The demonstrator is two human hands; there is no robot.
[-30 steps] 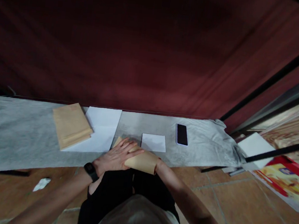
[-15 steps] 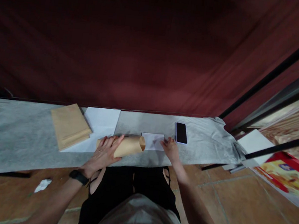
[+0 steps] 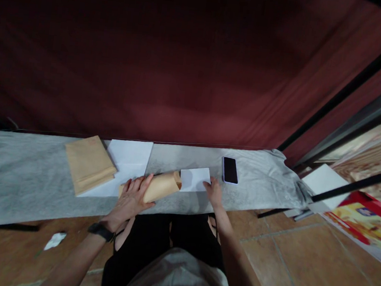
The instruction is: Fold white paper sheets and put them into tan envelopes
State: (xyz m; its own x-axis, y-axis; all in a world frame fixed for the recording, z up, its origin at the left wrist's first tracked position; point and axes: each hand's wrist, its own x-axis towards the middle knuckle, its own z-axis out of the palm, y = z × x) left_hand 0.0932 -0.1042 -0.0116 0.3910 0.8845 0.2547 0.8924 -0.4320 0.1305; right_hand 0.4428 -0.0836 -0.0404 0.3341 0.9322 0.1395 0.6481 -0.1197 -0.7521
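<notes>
My left hand (image 3: 132,197) grips a brown kraft envelope (image 3: 163,187) by its left end, thumb along the top. The envelope bulges, and its mouth gapes toward the right. My right hand (image 3: 213,192) pinches the right edge of a white folded sheet of paper (image 3: 193,179). The left edge of this paper lies right at the envelope's mouth; I cannot tell whether it is inside. Left of my left hand lies a stack of brown envelopes (image 3: 90,163), partly over white paper sheets (image 3: 131,154).
A phone (image 3: 230,170) lies to the right on the grey cloth (image 3: 264,183) covering the narrow bench. Behind it hangs a dark red curtain (image 3: 169,90). A red and yellow box (image 3: 370,223) stands at the right, and a crumpled white tissue (image 3: 55,241) lies on the floor.
My right hand has lifted the folded paper slightly and tilted it toward the envelope's mouth. The envelope has shifted a little left and tilted more, its mouth end higher.
</notes>
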